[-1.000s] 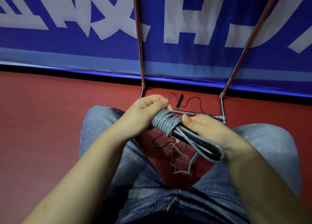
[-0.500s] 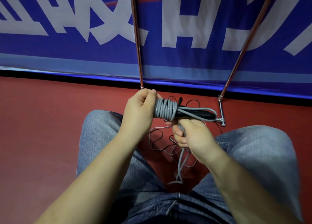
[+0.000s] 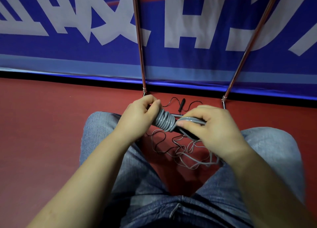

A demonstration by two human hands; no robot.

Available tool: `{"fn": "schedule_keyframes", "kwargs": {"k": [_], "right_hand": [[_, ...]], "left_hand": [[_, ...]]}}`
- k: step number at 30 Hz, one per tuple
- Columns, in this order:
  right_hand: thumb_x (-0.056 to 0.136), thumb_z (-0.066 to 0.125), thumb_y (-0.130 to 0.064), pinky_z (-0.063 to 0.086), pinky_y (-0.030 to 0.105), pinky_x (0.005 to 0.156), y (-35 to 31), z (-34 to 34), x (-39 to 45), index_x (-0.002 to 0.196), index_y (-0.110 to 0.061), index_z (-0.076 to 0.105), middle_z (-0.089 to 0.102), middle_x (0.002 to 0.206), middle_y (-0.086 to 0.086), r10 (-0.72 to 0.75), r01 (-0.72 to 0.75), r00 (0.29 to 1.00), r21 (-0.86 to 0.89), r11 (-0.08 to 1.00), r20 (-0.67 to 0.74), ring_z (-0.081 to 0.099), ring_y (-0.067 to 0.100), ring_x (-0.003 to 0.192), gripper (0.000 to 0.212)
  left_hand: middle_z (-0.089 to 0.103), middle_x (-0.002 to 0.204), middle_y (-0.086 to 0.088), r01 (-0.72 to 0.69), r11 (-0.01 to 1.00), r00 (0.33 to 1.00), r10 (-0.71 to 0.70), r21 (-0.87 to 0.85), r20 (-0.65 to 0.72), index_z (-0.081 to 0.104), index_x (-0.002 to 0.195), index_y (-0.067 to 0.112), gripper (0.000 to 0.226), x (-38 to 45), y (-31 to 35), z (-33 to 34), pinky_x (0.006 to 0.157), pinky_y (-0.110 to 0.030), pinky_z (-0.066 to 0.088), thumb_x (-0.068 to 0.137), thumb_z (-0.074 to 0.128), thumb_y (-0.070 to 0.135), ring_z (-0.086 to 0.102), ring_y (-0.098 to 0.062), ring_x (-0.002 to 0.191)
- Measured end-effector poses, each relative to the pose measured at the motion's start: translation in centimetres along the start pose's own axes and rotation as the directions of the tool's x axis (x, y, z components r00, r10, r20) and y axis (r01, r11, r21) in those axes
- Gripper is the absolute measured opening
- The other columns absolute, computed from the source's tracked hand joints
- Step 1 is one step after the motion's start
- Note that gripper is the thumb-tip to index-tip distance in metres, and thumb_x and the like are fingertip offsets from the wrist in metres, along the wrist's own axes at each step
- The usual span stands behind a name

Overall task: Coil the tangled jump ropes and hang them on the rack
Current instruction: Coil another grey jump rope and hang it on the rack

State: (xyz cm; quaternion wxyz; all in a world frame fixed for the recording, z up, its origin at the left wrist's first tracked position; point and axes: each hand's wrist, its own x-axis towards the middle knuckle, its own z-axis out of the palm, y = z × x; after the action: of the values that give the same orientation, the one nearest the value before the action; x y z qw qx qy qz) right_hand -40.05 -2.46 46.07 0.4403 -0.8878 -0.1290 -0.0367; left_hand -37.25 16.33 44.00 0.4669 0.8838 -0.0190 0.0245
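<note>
Gripping the coiled grey jump rope [image 3: 165,123] at centre, left hand [image 3: 137,115] curls round its 9 o'clock end; right hand [image 3: 211,128] pinches a strand at 3 o'clock. Tangled ropes [image 3: 185,152] lie on the floor [image 3: 42,133] at 6 o'clock; rack [image 3: 139,44] at 12 o'clock.

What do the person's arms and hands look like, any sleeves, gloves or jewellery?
Both forearms are bare with no sleeves in view. The left hand and right hand wear no gloves, and no rings, watch or wristbands show. Below the arms, the person wears blue denim jeans.
</note>
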Motion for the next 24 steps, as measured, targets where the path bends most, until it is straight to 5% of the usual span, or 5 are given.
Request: {"fn": "schedule_keyframes", "kwargs": {"k": [9,14,18,20,24], "right_hand": [[0.069,0.049,-0.061,0.02,0.022,0.043,1.2,-0.4,0.6,0.044,-0.018,0.033,0.022,0.047,-0.004,0.131,-0.169,0.955,0.124,0.978,0.267,0.021,0.01,0.045,0.053],[0.067,0.051,-0.053,0.029,0.015,0.038,1.0,-0.1,0.7,0.048,-0.018,0.056,0.044,0.041,-0.008,0.223,-0.401,0.874,0.381,0.833,0.433,0.034,0.004,0.035,0.04],[0.072,0.053,-0.05,0.031,0.013,0.033,1.2,2.3,-0.1,0.102,0.012,0.052,0.045,0.042,-0.007,0.21,-0.536,0.841,0.717,0.445,0.499,0.037,0.002,0.033,0.069],[0.085,0.043,-0.044,0.023,0.012,0.032,0.9,3.8,-0.3,0.101,0.018,0.045,0.032,0.04,-0.01,0.185,-0.484,0.875,0.827,0.286,0.448,0.024,0.0,0.032,0.064],[0.101,0.026,-0.014,0.017,0.015,0.035,0.9,4.7,-0.2,0.068,-0.012,0.038,0.033,0.041,-0.009,0.377,-0.459,0.879,0.731,0.505,0.292,0.021,0.003,0.033,0.036]], "left_hand": [[0.054,0.065,-0.002,-0.023,0.925,0.973,0.109,-0.38,0.206,0.065,0.068,0.024,0.024,-0.5,1.1,-0.6,0.062,-0.034,0.041,0.085,0.054,0.037,0.048,-0.018,0.061],[0.051,0.059,0.004,0.029,0.853,0.971,0.099,-0.521,0.215,0.066,0.064,0.027,0.027,-1.2,1.8,-0.2,0.049,-0.02,0.038,0.085,0.049,0.03,0.044,-0.01,0.052],[0.042,0.062,-0.011,0.112,0.776,0.98,0.016,-0.621,0.197,0.065,0.064,0.023,0.028,-1.0,2.2,0.1,0.052,-0.032,0.023,0.085,0.049,0.032,0.03,-0.026,0.057],[0.041,0.06,-0.01,0.104,0.797,0.991,-0.034,-0.595,0.128,0.063,0.063,0.022,0.03,-0.9,2.1,0.4,0.05,-0.029,0.021,0.088,0.05,0.031,0.028,-0.024,0.054],[0.044,0.046,0.01,0.105,0.842,0.99,-0.14,-0.529,-0.027,0.058,0.066,0.018,0.034,-0.6,1.6,1.1,0.04,-0.02,0.026,0.098,0.045,0.02,0.033,-0.007,0.04]]}}
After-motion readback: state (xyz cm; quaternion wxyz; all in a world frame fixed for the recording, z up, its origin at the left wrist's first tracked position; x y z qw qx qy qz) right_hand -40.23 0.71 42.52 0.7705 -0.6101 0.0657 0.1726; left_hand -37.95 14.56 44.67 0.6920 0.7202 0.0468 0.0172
